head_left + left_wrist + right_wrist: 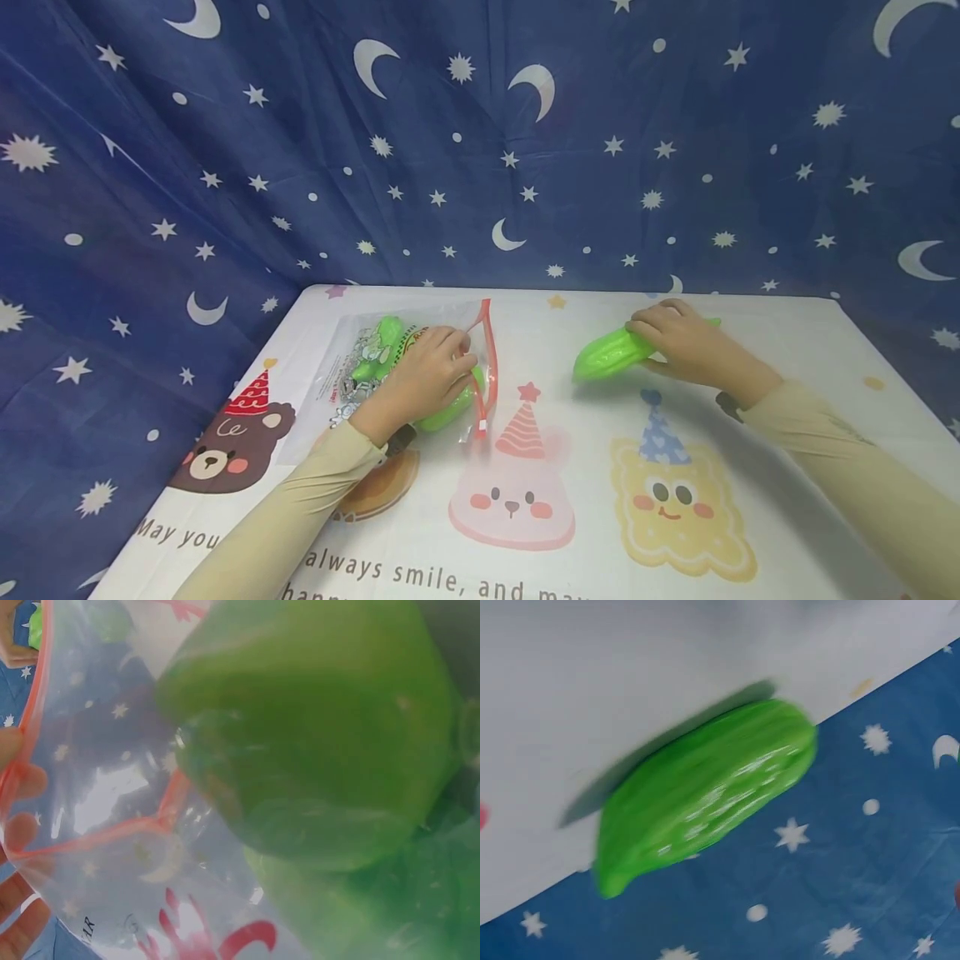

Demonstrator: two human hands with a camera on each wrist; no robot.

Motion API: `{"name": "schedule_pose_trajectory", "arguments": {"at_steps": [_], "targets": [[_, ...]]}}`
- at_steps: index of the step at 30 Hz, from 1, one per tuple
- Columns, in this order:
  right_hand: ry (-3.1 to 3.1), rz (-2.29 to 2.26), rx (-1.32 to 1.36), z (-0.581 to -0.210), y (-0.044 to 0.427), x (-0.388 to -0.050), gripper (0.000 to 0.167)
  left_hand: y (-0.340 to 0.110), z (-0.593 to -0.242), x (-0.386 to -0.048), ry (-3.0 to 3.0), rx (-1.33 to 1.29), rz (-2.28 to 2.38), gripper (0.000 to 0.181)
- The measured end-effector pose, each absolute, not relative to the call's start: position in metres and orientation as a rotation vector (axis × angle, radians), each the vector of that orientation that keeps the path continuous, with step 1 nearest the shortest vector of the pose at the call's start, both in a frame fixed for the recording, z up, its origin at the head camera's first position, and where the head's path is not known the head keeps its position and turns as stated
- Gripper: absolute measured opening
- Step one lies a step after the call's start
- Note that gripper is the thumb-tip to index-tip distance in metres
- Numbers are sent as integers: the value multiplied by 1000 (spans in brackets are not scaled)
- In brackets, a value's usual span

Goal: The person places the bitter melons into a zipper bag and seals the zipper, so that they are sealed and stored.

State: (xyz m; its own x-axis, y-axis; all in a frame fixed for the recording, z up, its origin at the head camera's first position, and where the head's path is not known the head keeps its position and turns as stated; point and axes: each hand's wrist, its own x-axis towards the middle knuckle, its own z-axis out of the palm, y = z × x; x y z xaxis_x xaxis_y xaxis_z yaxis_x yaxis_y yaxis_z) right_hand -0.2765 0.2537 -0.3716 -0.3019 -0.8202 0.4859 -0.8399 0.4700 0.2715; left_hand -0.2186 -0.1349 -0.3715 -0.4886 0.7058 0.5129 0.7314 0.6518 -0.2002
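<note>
A clear plastic zip bag (315, 417) with an orange-red zip edge (491, 350) lies at the table's left, with several green things inside. My left hand (431, 371) is over the bag and holds the edge of its mouth; in the left wrist view its fingers (22, 915) curl at that edge. Close to that camera, a big rounded green thing (315, 735) shows through the plastic. On the right, my right hand (690, 342) grips a long, ridged green toy vegetable (611, 354) by its stem half, raised above the table. The right wrist view shows the vegetable (705, 791) whole.
The white tablecloth (600, 542) carries printed cartoon figures and lettering. Behind and to the left hangs a dark blue curtain (465, 200) with moons and stars, meeting the table's back edge.
</note>
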Motion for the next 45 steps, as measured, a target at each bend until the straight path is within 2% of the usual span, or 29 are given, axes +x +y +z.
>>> {"name": "schedule_pose_trajectory", "arguments": {"at_steps": [31, 45], "targets": [[-2042, 178, 1484, -387, 148, -271, 51, -136, -368, -220, -2305, -1120, -63, 11], [-2059, 184, 1539, -391, 121, -268, 50, -136, -368, -220, -2328, -1112, -64, 11]]}}
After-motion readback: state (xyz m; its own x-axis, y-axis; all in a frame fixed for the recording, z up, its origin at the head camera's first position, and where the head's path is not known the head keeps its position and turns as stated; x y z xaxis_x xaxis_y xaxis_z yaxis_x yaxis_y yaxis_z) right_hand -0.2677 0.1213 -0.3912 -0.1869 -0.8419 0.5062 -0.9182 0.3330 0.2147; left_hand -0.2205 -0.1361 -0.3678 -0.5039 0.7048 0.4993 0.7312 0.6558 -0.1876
